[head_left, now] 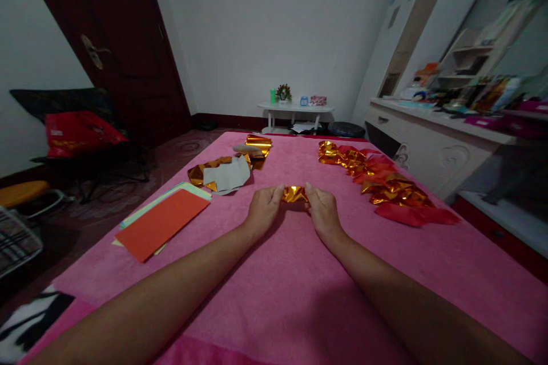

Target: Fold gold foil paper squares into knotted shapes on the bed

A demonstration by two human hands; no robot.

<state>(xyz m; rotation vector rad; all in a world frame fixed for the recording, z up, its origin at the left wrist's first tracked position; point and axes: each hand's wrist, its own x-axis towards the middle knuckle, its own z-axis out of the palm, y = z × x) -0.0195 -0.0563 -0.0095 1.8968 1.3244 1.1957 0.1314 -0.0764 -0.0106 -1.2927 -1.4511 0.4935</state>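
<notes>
A small crinkled piece of gold foil is stretched between my two hands above the pink cloth. My left hand pinches its left end and my right hand pinches its right end, thumbs on top. Beyond my left hand lie crumpled gold foil with a pale backing piece and a shiny gold roll. An orange sheet rests on other coloured sheets at the left. Right of my right hand, gold and red crumpled foil pieces form a long row.
Behind the cloth stands a small white table with a plant and small items. A cluttered white dresser is at the right. At the left are a chair with a red bag and a dark red door.
</notes>
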